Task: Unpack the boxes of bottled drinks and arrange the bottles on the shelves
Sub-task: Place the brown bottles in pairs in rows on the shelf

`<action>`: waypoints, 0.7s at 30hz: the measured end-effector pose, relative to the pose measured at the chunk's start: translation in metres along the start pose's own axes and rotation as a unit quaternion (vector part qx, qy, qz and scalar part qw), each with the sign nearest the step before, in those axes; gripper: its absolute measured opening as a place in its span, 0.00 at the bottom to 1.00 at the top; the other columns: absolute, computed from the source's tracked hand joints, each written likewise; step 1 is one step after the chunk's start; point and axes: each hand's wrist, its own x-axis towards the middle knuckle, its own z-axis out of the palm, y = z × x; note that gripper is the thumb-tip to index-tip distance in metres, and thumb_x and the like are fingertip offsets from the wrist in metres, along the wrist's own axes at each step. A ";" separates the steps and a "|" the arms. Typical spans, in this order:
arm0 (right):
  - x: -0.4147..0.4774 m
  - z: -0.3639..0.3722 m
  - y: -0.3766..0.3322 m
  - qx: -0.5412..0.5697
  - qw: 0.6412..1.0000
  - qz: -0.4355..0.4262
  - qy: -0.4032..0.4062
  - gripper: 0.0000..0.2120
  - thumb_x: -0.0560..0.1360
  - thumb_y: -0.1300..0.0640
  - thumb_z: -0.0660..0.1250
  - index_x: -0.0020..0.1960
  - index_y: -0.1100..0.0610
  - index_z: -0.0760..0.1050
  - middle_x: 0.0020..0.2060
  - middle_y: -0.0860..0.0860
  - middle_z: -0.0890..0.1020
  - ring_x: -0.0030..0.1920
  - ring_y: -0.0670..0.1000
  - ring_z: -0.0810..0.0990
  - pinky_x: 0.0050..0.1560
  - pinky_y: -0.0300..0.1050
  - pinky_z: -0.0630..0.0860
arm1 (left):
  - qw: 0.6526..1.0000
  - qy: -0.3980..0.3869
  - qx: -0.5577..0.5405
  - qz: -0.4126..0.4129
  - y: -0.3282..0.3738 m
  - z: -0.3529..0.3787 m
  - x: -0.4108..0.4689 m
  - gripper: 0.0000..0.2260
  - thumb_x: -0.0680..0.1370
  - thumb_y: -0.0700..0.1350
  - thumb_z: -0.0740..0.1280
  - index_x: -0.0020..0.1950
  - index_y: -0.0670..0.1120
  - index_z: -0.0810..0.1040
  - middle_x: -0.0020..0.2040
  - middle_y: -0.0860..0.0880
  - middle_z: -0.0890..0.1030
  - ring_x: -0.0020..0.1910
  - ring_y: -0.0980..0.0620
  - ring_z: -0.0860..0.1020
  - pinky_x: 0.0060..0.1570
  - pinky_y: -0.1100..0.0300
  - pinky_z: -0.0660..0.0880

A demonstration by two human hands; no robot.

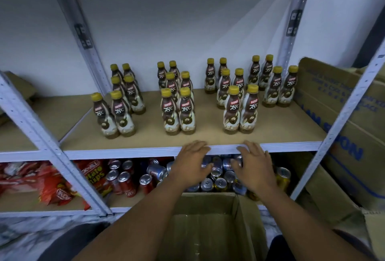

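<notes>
- An open cardboard box (241, 215) is sitting nearest me, under my forearms.
- My left hand (191, 162) and right hand (254, 167) are reaching out, fingers loosely spread and gripping nothing, at the shelf's (125, 153) front edge.
- Twenty-two bottles (181, 112) are standing upright, caps up, in clusters of six, six, six and four.
- Bare board is showing between the clusters and along the front.
</notes>
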 end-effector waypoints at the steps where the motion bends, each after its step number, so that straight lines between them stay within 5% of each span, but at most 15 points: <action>1: -0.004 0.001 -0.012 -0.006 1.000 -0.012 -0.011 0.23 0.80 0.44 0.64 0.72 0.52 0.74 0.74 0.52 0.71 0.75 0.56 0.67 0.74 0.57 0.61 | 1.000 -0.002 -0.005 -0.010 -0.003 -0.008 -0.006 0.26 0.81 0.55 0.66 0.77 0.48 0.70 0.78 0.49 0.69 0.78 0.49 0.63 0.75 0.55 0.61; 4: -0.010 -0.003 -0.054 0.007 0.998 -0.042 -0.036 0.22 0.80 0.43 0.64 0.71 0.51 0.75 0.67 0.50 0.79 0.67 0.54 0.75 0.68 0.50 0.71 | 0.999 0.001 -0.006 -0.049 -0.020 -0.039 -0.025 0.24 0.81 0.56 0.66 0.76 0.51 0.72 0.72 0.51 0.75 0.72 0.49 0.70 0.65 0.54 0.72; 18: 0.061 -0.049 -0.269 0.024 0.976 -0.213 -0.026 0.21 0.81 0.44 0.63 0.72 0.49 0.73 0.65 0.53 0.78 0.63 0.55 0.77 0.56 0.49 0.77 | 0.979 0.138 0.044 -0.143 -0.159 -0.208 -0.092 0.14 0.79 0.54 0.68 0.63 0.53 0.79 0.56 0.51 0.82 0.56 0.47 0.80 0.49 0.53 0.77; 21: 0.085 -0.052 -0.302 0.032 0.971 -0.235 -0.015 0.21 0.80 0.44 0.63 0.71 0.48 0.73 0.66 0.53 0.79 0.63 0.56 0.78 0.57 0.50 0.78 | 0.976 0.165 0.039 -0.134 -0.184 -0.229 -0.086 0.19 0.78 0.50 0.70 0.69 0.50 0.77 0.64 0.49 0.80 0.62 0.47 0.78 0.54 0.57 0.74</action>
